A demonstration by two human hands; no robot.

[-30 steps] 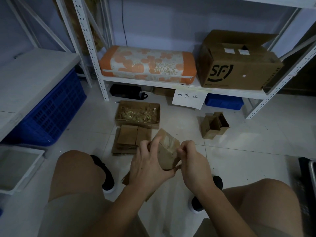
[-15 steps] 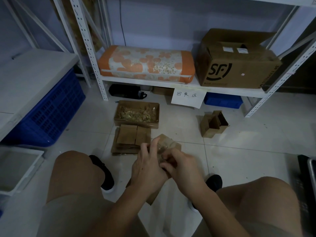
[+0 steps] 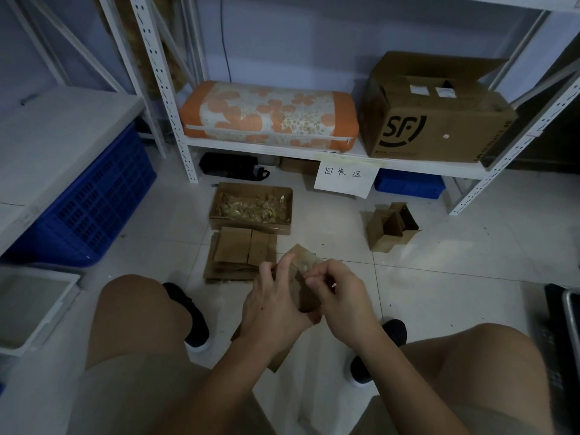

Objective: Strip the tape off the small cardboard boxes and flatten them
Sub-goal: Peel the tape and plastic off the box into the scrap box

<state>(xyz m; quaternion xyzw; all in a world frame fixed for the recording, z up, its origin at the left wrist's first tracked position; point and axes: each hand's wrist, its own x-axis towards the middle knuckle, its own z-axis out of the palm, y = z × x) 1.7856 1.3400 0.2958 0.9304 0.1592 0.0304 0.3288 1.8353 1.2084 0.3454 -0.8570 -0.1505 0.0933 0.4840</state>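
Step in hand: tape removal. The left hand (image 3: 273,304) grips 1 small cardboard box (image 3: 303,279), held above the floor between the knees. The right hand (image 3: 340,298) has thumb and forefinger pinched together at the box's upper face (presumably on a tape end, too small to confirm). Next move, judged: a steady peel, then collapsing the box onto the flattened stack (image 3: 240,255).

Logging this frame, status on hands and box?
Left hand grips small cardboard box; right hand fingers pinch at its taped face. Box not yet flat. Flattened stack and tape-scrap box lie ahead; nothing blocking.
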